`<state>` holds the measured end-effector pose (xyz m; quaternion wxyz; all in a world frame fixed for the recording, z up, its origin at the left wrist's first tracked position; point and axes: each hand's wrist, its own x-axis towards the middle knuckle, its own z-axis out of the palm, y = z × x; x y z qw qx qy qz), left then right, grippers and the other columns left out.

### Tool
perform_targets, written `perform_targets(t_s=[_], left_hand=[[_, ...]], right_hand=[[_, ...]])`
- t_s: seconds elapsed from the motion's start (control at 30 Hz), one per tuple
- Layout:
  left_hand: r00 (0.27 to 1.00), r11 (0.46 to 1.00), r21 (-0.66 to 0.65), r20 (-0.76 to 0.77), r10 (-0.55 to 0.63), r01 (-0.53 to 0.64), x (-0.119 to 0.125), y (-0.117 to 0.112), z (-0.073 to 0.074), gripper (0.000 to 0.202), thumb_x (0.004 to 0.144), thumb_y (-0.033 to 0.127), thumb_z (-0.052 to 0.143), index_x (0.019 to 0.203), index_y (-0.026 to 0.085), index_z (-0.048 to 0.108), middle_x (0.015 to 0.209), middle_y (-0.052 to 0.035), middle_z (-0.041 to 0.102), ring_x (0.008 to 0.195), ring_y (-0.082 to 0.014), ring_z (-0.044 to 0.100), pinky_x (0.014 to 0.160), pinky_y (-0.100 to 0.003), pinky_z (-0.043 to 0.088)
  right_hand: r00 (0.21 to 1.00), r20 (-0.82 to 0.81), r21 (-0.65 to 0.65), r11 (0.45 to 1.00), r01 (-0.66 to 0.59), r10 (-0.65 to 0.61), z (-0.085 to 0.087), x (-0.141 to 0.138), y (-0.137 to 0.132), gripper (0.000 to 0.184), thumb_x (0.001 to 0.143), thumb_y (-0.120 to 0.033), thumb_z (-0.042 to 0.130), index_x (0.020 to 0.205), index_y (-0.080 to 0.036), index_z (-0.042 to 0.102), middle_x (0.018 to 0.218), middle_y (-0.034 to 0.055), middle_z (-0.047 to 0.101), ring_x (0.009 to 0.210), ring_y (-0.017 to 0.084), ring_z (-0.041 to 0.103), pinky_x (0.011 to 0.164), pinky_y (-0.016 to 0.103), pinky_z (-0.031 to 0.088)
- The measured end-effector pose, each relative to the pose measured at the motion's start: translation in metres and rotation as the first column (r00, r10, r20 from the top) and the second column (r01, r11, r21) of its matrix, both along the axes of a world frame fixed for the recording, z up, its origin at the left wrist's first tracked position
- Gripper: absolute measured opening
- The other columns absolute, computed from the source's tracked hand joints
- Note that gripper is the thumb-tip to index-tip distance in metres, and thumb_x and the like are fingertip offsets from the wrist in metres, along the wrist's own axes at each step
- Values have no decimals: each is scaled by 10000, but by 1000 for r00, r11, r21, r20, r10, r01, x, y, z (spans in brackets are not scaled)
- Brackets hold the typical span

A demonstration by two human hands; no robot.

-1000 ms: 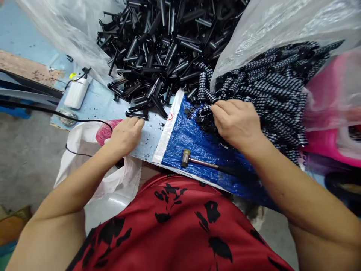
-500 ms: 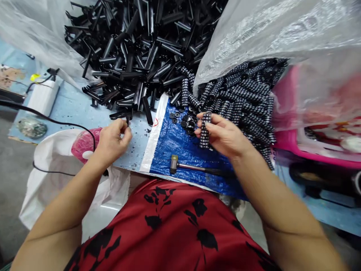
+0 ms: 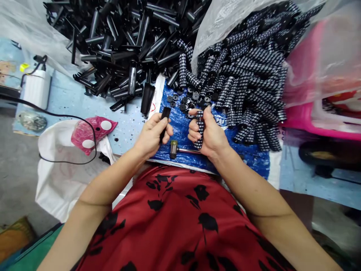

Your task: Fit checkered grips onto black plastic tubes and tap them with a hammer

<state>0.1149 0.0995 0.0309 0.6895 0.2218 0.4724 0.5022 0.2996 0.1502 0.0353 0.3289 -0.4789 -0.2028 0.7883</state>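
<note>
My left hand (image 3: 150,135) grips a plain black plastic tube (image 3: 165,116), held upright over the blue tarp sheet (image 3: 251,160). My right hand (image 3: 208,133) is closed around a black grip sleeve with white dots (image 3: 200,128), also upright. The two hands are close together, a few centimetres apart. A small hammer (image 3: 174,149) lies on the tarp just below and between them. Several small black washers (image 3: 184,102) are scattered on the tarp beyond my fingers.
A large heap of black tubes (image 3: 126,41) fills the back left; a pile of dotted sleeves (image 3: 251,75) spills from a clear plastic bag (image 3: 225,19) at back right. A white bottle (image 3: 35,88), a black cable (image 3: 70,118), a pink bag (image 3: 87,133) and a white sack (image 3: 56,177) sit left.
My left hand picked a black tube from the heap and brought it in toward the middle. My right hand drew a dotted sleeve out of the pile and moved left to meet it.
</note>
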Motion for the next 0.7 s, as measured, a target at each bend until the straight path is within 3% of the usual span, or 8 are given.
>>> perform_targets(t_s=[0.13, 0.23, 0.37, 0.4, 0.47, 0.53, 0.57, 0.7], left_hand=[[981, 993, 118, -195, 3, 21, 30, -3, -5, 455, 895, 573, 803, 1006, 164, 636, 725, 10, 648, 526, -74, 503, 522, -225, 390], [940, 969, 240, -338, 33, 53, 46, -1, -10, 439, 771, 497, 917, 935, 158, 694, 821, -9, 658, 725, -110, 562, 682, -248, 466], [933, 973, 205, -359, -28, 108, 46, -1, -6, 345, 830, 451, 853, 926, 149, 716, 816, -14, 625, 722, -117, 511, 667, -261, 430], [938, 979, 169, -341, -53, 117, 43, -2, -3, 344, 839, 455, 844, 932, 150, 714, 806, -14, 614, 709, -117, 501, 654, -264, 421], [944, 985, 109, -317, -92, 132, 35, -6, 3, 363, 840, 476, 848, 929, 154, 707, 788, -15, 589, 694, -120, 484, 633, -269, 406], [940, 983, 84, -317, -129, 163, 29, -9, 7, 391, 831, 502, 859, 914, 154, 701, 776, -17, 566, 688, -123, 468, 616, -272, 386], [937, 979, 81, -316, -151, 186, 27, -9, 9, 406, 835, 518, 856, 898, 152, 693, 761, -15, 548, 679, -121, 454, 605, -273, 370], [943, 968, 108, -274, -189, 225, 29, -11, 8, 479, 914, 616, 766, 854, 158, 639, 723, -11, 514, 673, -121, 446, 612, -277, 365]], right_hand=[[992, 8, 4, 992, 126, -126, -2, -8, -8, 630, 823, -747, 747, 1083, -188, 616, 742, -29, 555, 579, 44, 500, 542, 191, 444], [983, 43, 50, 983, 178, -180, -2, -16, -14, 623, 817, -739, 742, 1049, -167, 652, 1028, 55, 706, 959, 121, 686, 873, 258, 609], [973, 229, 361, 930, -62, -24, -8, 0, -21, 783, 872, -787, 659, 1392, -204, 610, 1501, 115, 591, 1409, 214, 593, 1160, 354, 565], [943, 331, 503, 844, -186, 10, -10, 9, -22, 882, 855, -773, 697, 1525, -227, 521, 1622, 122, 479, 1519, 236, 507, 1197, 370, 547], [835, 550, 719, 508, -475, 2, -13, 28, -23, 1151, 775, -720, 816, 1698, -261, 304, 1757, 139, 244, 1659, 293, 307, 1250, 425, 514], [741, 665, 744, 164, -648, -88, -14, 41, -24, 1204, 789, -626, 848, 1745, -284, 200, 1757, 149, 238, 1670, 307, 282, 1290, 464, 476], [717, 683, 729, 64, -682, -139, -14, 44, -24, 1175, 817, -584, 838, 1750, -284, 191, 1732, 156, 292, 1651, 302, 325, 1298, 466, 469], [669, 700, 699, 44, -714, -249, -9, 43, -27, 1133, 830, -569, 829, 1733, -231, 235, 1629, 180, 433, 1565, 305, 451, 1252, 452, 518]])
